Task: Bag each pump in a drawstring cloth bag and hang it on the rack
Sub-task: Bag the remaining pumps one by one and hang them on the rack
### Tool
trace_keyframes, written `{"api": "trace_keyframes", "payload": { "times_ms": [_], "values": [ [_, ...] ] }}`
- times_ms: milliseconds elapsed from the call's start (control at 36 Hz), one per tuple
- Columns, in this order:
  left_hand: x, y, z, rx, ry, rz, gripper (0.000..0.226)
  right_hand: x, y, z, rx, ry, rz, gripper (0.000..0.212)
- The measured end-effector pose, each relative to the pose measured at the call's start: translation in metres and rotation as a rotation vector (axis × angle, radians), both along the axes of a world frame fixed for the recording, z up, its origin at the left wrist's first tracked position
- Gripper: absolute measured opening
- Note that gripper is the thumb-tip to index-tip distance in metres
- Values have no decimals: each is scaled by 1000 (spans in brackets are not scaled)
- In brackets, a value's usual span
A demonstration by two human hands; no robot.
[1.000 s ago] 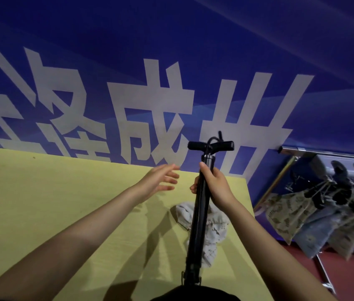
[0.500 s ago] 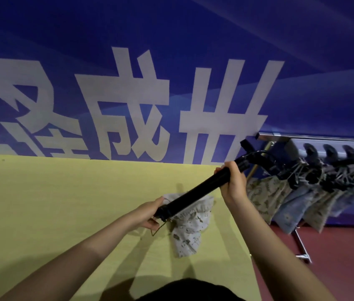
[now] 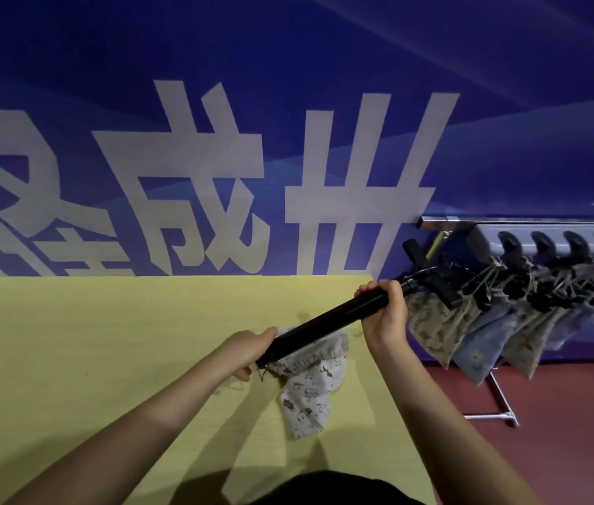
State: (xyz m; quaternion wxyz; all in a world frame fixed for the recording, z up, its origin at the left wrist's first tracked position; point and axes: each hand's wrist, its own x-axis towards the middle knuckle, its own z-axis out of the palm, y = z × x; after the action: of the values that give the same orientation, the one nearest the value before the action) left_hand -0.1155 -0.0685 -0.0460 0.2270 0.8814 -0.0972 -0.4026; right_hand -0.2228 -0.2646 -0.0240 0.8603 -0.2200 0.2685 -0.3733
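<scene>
Black tube-shaped hand pump (image 3: pixel 328 324) sits tilted over the yellow counter (image 3: pixel 69 340), low end poked into the mouth of a white printed drawstring cloth bag (image 3: pixel 306 388), handle end up near the rack. Right hand (image 3: pixel 384 315) has its fingers wrapped round the upper barrel, left hand (image 3: pixel 248 349) grips the low end w/ the bag rim. Metal rack (image 3: pixel 507 227) at right carries other bagged pumps (image 3: pixel 470 329), just beside the counter edge.
</scene>
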Motion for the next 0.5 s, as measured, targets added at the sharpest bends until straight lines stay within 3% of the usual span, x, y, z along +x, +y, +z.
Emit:
{"api": "trace_keyframes", "payload": {
  "times_ms": [83, 167, 250, 417, 500],
  "values": [
    [2, -8, -3, 4, 43, -16, 66, -2, -3, 1, -53, -33, -8, 21],
    [5, -14, -12, -252, 256, 126, 55, -7, -9, 0, -81, -29, -20, 23],
    [3, -19, -17, -431, 352, 213, 46, -14, -18, -3, -66, -22, -2, 22],
    [-12, -29, -23, -515, 286, 161, 24, -29, -26, -21, -60, 67, 131, 14],
    [-19, -35, -26, -628, 302, 232, 21, -38, -20, -26, -212, 196, 321, 38]
  ]
}}
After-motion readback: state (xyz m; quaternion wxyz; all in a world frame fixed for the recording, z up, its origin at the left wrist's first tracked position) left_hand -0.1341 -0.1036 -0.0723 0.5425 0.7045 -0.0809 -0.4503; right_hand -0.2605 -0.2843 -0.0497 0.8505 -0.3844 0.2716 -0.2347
